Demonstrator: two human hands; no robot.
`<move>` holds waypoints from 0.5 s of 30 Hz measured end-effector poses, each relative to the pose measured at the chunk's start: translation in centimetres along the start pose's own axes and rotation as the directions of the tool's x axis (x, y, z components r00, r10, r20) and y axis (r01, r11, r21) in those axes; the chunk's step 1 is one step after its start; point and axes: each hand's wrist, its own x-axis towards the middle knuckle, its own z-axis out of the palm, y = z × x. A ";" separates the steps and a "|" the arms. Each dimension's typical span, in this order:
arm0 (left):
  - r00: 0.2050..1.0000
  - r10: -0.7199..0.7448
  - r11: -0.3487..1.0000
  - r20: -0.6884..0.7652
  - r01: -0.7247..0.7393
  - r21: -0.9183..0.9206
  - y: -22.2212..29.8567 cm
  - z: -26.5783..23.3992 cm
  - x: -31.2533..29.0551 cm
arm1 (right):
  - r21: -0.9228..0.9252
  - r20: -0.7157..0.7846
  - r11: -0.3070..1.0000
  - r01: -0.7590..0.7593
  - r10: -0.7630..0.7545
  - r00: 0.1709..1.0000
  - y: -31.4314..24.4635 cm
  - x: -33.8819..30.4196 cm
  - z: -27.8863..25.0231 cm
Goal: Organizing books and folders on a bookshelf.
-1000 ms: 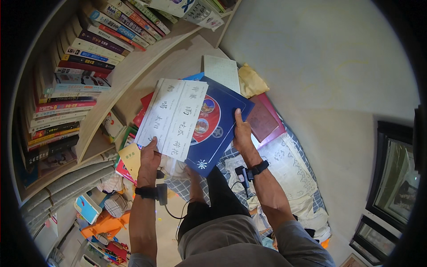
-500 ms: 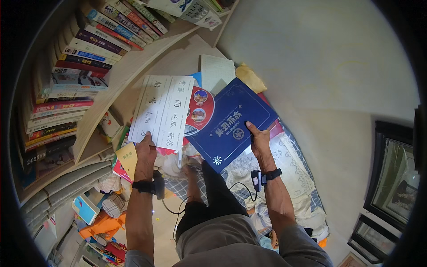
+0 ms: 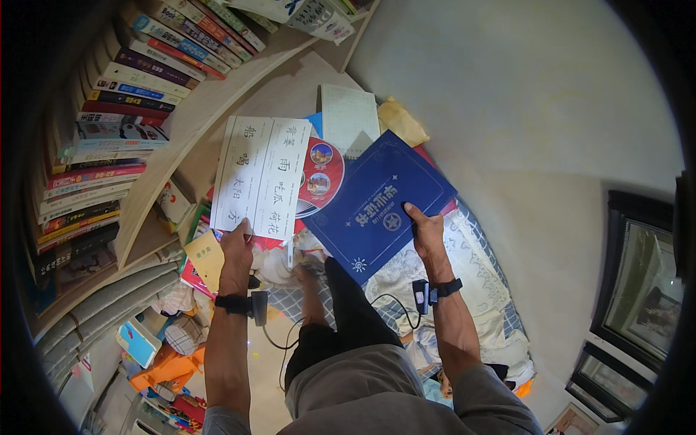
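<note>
My left hand point(image 3: 236, 250) grips the lower edge of a white sheet point(image 3: 254, 174) printed with large black characters, thumb on top. My right hand point(image 3: 428, 230) is closed on the right side of a dark blue certificate folder point(image 3: 380, 206) with silver lettering and an emblem, its thumb lying across the cover. Between the two, a red round-edged printed piece point(image 3: 322, 174) with small pictures shows partly, covered by the folder. Behind lie a pale spiral notebook point(image 3: 349, 119) and a tan envelope-like piece point(image 3: 401, 123). The fingers under both held things are hidden.
A curved wooden shelf point(image 3: 210, 98) packed with books point(image 3: 109, 145) runs along the left. A yellow booklet point(image 3: 206, 257) lies by my left wrist. Below are a checked bed cover and white lace cloth point(image 3: 464, 268). Dark-framed pictures point(image 3: 638, 275) stand at the right.
The blue folder has shifted slightly right, with my right hand on it. The white sheet has tilted a little and stays in my left hand. The view has moved slightly.
</note>
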 end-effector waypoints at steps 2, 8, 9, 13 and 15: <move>1.000 -0.013 1.000 0.025 0.013 -0.021 -0.1 0.9 -0.7 | -0.011 -0.029 0.999 0.034 -0.035 0.999 -0.3 -0.4 -1.2; 0.995 -0.040 0.999 0.094 0.043 -0.027 -0.2 -0.5 -0.6 | -0.031 -0.099 0.999 0.019 -0.022 0.995 -1.3 -3.0 -4.3; 0.991 -0.036 0.999 0.131 0.041 -0.031 -0.3 -1.2 -0.4 | -0.050 -0.117 0.999 0.009 -0.014 0.993 -1.4 -3.5 -4.8; 0.997 -0.040 0.997 0.066 0.036 0.064 0.0 -3.6 -1.0 | -0.031 -0.125 1.000 -0.003 -0.001 0.992 -1.0 -5.3 -6.6; 0.994 0.100 0.984 -0.048 -0.092 0.152 -0.6 -2.8 -3.4 | 0.007 -0.137 0.999 -0.040 0.040 0.990 -1.5 -6.4 -7.7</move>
